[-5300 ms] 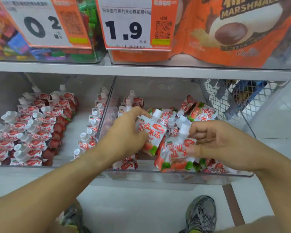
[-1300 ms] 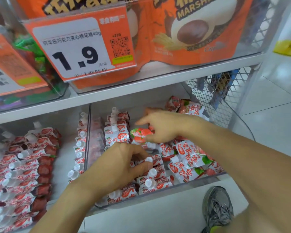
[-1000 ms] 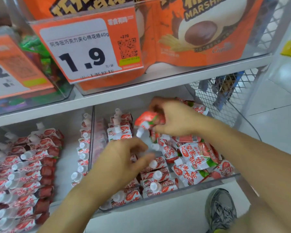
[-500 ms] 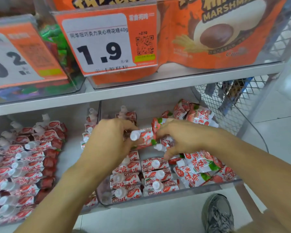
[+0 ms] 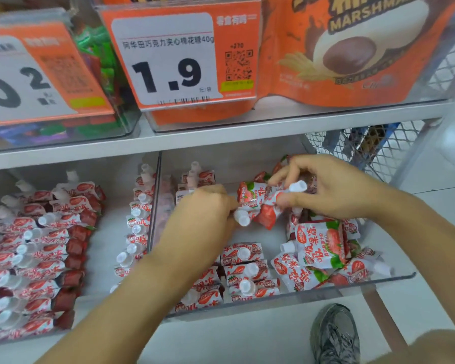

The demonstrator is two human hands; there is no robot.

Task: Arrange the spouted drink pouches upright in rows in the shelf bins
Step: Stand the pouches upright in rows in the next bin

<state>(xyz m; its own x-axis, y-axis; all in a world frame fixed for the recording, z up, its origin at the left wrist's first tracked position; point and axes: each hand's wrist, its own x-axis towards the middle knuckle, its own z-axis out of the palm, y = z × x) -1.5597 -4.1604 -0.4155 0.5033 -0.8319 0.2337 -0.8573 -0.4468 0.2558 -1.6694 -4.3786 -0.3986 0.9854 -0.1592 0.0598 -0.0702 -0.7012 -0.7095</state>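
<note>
Pouches [image 5: 258,203] held bunched: right hand [image 5: 334,190] pinches one spout, left hand [image 5: 202,216] curls round another; risk—dropping them onto standing rows [image 5: 244,271] below grip.

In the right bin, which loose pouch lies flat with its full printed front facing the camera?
The pouch atop the jumbled pile at the bin's right front, below the right hand. Its whole label shows; the rowed ones show only caps and top edges.

Both forearms are bare, no sleeves; a grey laced trainer [image 5: 335,334] shows at five o'clock.
</note>
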